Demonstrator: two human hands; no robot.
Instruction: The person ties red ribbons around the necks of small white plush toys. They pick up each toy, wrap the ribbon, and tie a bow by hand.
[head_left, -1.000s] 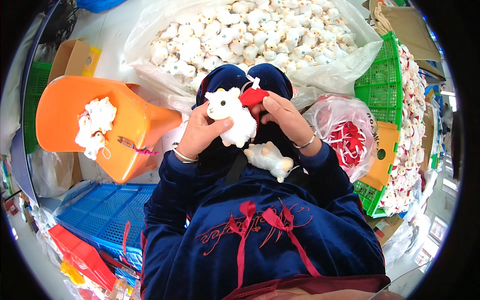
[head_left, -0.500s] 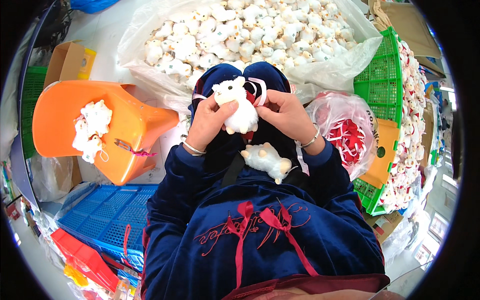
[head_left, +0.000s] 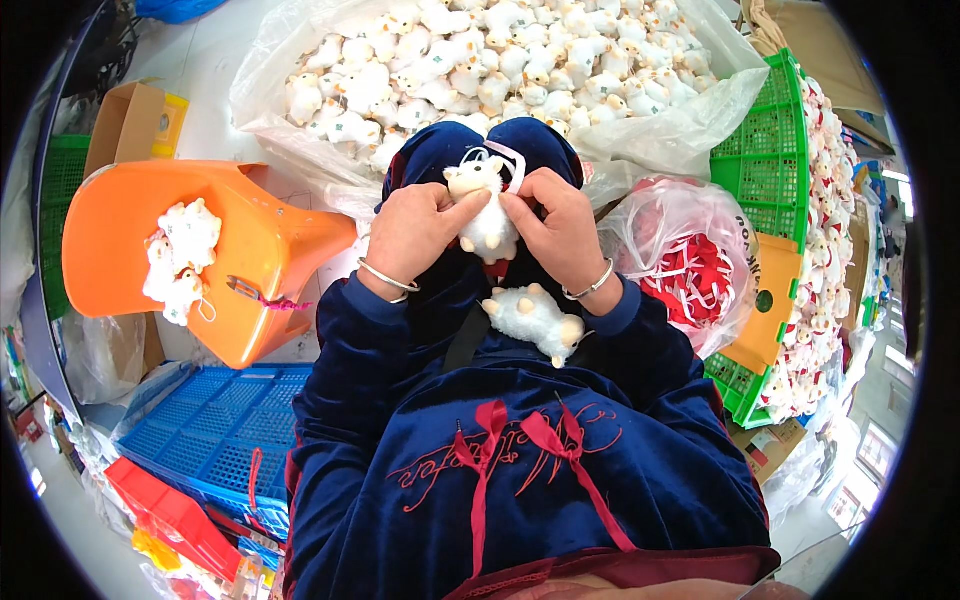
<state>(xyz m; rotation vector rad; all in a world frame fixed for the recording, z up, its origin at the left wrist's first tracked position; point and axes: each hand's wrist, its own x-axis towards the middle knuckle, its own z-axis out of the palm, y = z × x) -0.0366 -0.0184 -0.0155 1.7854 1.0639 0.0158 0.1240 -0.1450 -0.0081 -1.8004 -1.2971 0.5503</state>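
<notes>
A small white plush animal (head_left: 486, 236) is held up over my lap, its head tilted. My left hand (head_left: 418, 228) is closed on it, thumb along its neck. My right hand (head_left: 556, 222) is closed at the other side of the neck, pinching a white ribbon (head_left: 514, 164) that loops up behind the head; its fingertips are partly hidden. A bit of red cloth (head_left: 497, 268) shows beneath the toy. On my lap lies a second white plush toy (head_left: 532, 320), on its side with feet up.
Beyond my knees spreads a plastic sheet (head_left: 262, 100) heaped with white plush toys. An orange stool (head_left: 270, 250) at left bears several toys and small snips (head_left: 245, 289). At right are a bag of red ribboned pieces (head_left: 690, 280) and a green crate (head_left: 760, 150); a blue crate (head_left: 225, 420) stands lower left.
The toy has turned upright and shifted slightly in my hands. My right hand has come in against its neck, and the ribbon loop now stands higher behind the head.
</notes>
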